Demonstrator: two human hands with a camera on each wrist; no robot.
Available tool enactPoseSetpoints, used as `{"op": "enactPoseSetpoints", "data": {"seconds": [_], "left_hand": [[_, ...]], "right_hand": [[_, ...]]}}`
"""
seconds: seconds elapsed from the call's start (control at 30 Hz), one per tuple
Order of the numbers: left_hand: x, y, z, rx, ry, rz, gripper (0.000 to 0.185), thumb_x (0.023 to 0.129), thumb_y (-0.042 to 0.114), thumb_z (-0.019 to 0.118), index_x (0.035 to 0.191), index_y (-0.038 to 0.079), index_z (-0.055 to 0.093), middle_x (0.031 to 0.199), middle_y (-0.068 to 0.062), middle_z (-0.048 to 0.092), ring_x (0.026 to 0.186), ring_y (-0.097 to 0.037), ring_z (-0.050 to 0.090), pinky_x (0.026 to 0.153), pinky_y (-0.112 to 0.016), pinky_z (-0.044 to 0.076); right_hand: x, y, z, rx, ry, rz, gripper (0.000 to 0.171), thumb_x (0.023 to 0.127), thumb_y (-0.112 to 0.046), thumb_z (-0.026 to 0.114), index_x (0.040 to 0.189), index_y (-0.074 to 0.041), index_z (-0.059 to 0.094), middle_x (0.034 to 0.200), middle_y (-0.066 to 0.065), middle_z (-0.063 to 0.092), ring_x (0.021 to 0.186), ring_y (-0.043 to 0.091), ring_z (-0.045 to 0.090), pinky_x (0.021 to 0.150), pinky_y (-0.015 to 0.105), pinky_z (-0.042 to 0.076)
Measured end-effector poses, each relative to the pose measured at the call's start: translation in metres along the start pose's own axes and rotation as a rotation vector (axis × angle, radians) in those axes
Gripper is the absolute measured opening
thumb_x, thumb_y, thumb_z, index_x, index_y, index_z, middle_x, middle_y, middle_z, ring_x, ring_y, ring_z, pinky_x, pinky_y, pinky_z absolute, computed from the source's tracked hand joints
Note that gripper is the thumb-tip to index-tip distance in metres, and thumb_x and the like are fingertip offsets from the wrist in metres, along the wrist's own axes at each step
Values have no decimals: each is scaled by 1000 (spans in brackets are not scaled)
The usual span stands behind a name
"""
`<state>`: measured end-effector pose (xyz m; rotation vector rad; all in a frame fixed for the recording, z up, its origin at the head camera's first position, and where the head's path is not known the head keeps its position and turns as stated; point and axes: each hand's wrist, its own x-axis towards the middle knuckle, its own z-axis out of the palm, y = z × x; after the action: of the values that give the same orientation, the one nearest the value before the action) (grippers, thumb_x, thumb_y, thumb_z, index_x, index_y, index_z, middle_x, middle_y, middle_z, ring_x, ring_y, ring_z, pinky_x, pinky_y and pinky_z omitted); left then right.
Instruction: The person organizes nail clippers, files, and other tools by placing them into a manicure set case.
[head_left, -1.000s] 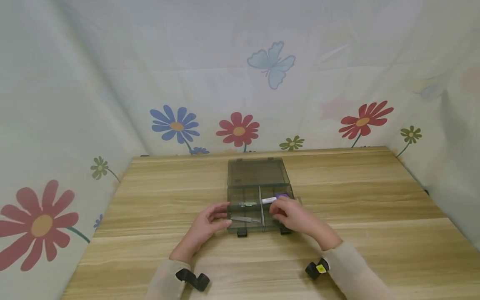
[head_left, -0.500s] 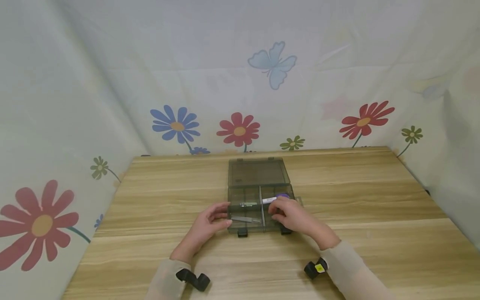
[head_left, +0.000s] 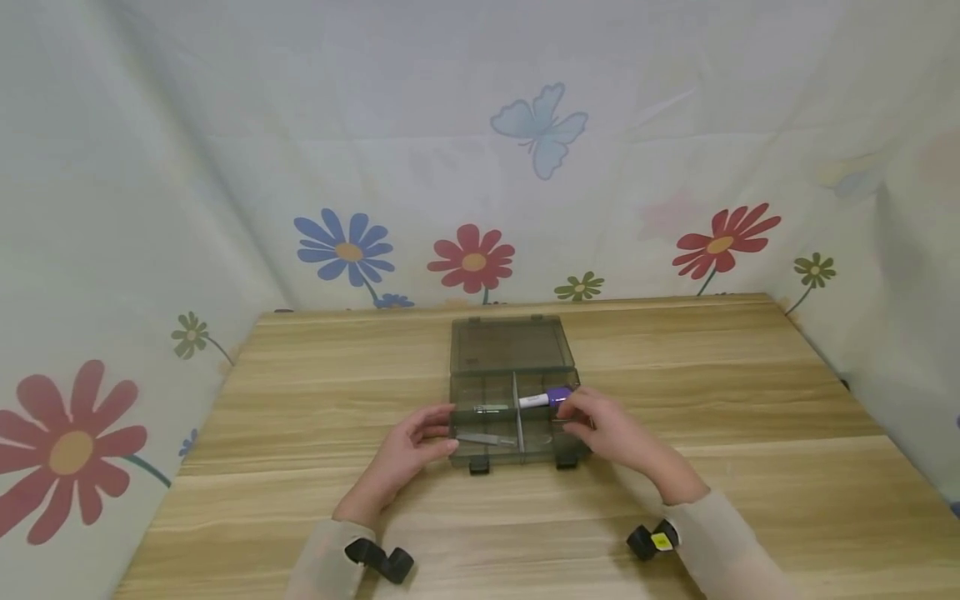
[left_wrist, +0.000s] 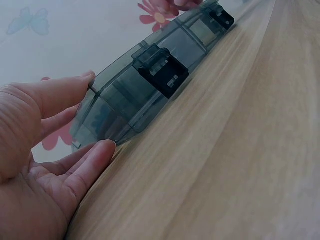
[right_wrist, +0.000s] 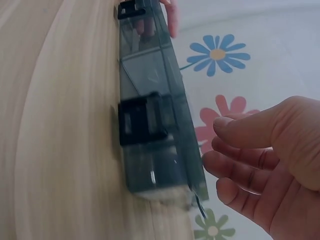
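Smoky plastic box (head_left: 512,417) lies open on the table (head_left: 750,433); left hand (head_left: 408,446) pinches its left edge, right hand (head_left: 607,429) hovers loosely curled beside a purple tube (head_left: 546,398).

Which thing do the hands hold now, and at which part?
The left hand grips the box at its left end. The right hand is beside its right end, holding nothing.
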<state>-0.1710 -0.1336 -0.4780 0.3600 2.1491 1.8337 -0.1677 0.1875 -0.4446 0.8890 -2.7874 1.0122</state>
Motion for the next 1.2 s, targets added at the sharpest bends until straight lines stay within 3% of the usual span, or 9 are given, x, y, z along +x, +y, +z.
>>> {"op": "enactPoseSetpoints", "data": {"seconds": [0.2,0.43,0.53,0.8,1.03,1.2], "left_hand": [[8,-21,-4,-8,25,17,59,81,20,73,134,11,49,130,-13,51,115,-28,49,86,-32,47],[0,-1,0,-7,10,-12,58,84,12,70,136,6,46,133,-18,47,117,-32,47,87,-33,46],[1,-3,-1,-9,13,-4,58,84,11,70,136,5,45,132,-18,48,117,-33,47,87,-31,47],[11,-28,-4,-27,25,15,59,81,17,74,134,12,49,130,-13,51,116,-29,48,86,-29,47],[11,-31,-5,-22,39,41,57,80,21,75,132,15,52,127,-11,53,113,-27,51,85,-30,48],[12,-30,-5,-18,34,22,58,80,21,75,132,14,51,128,-11,53,114,-27,51,84,-30,48]], "right_hand": [[-13,8,-12,25,68,-17,11,84,2,65,90,-5,61,86,1,58,73,12,54,61,26,47],[-31,18,-27,21,104,54,15,81,7,65,89,-5,62,86,3,60,73,11,54,59,25,46],[-39,22,-32,1,127,68,18,81,7,67,88,-9,62,84,1,59,72,10,54,58,25,46],[-62,32,-48,-31,163,128,18,81,5,67,90,-10,63,84,-4,57,72,8,52,57,24,44],[-79,41,-67,-101,222,162,15,81,3,68,91,-7,64,83,-3,60,71,7,53,57,24,45],[-96,46,-80,-137,230,241,12,82,0,68,92,-4,64,83,-1,62,72,9,54,60,25,47]]}}
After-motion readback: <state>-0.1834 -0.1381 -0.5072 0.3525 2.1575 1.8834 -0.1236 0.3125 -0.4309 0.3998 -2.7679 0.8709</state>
